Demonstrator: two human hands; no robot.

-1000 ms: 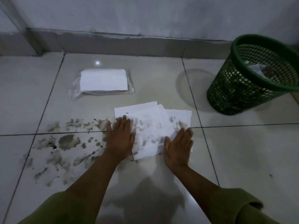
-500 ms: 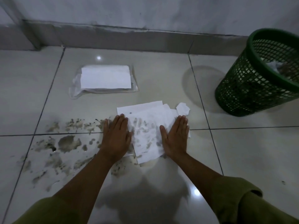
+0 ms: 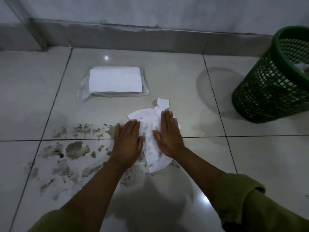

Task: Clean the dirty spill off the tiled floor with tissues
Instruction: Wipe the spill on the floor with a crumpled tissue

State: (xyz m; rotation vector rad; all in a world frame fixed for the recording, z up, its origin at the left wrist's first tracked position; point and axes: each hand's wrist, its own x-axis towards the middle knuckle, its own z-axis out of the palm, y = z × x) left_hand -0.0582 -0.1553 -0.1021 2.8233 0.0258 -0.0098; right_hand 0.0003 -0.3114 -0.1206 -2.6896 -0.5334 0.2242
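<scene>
Head view: gathering the soiled tissues (image 3: 151,141) inward on the tiled floor (image 3: 192,101), both hands lying flat and open, palms down, gripping nothing. Left hand (image 3: 127,144) pressing the tissues' left edge, right hand (image 3: 168,136) pressing the right side, the stained paper bunching between the two. Dirty spill (image 3: 66,156) spreading to the left of the left hand, mostly unwiped. Judging the step as scooping one used wad together; calling next for closing the fingers round it, then carrying it to the green basket (image 3: 274,84) standing well apart at the right, and taking fresh sheets from the tissue pack (image 3: 115,81) lying beyond the hands.

Against the earlier frames: hands sitting closer together, tissues crumpling narrower and rounder instead of lying spread flat, a twisted corner sticking up at the far end.
</scene>
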